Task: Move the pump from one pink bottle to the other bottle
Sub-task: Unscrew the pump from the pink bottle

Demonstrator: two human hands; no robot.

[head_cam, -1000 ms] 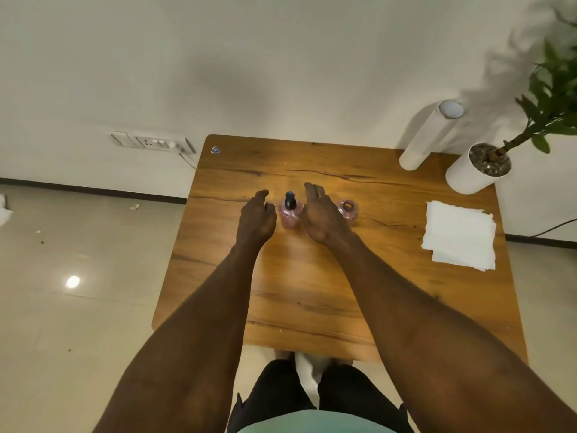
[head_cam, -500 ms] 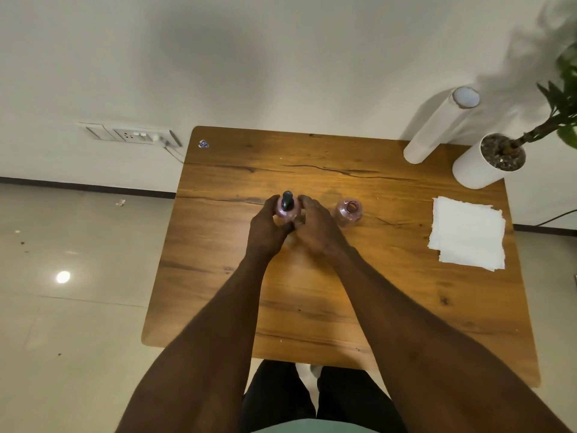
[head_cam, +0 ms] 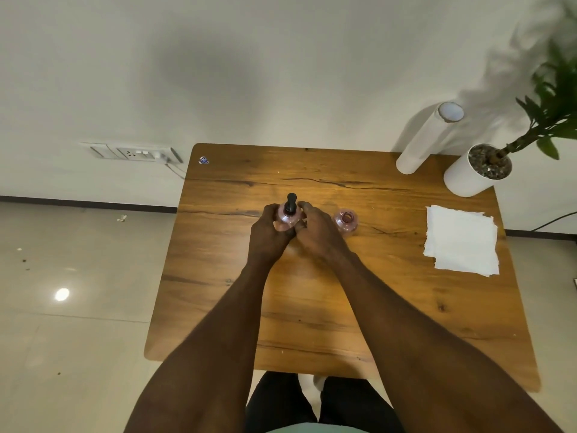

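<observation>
The black pump [head_cam: 291,202] sits on the pink bottle [head_cam: 285,218] mid-worktop [head_cam: 312,292]. Both hands, open a second ago, now clasp it: left hand [head_cam: 268,235] and right hand [head_cam: 315,231] hide its lower body. The open bottle [head_cam: 345,220] stands just right (bare wood around it).

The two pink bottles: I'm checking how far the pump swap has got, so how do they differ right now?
The left pink bottle carries the black pump; the right pink bottle has a bare, open neck. The left one is held between the left hand and right hand; the right one stands untouched. Both are upright on the wooden table.
</observation>
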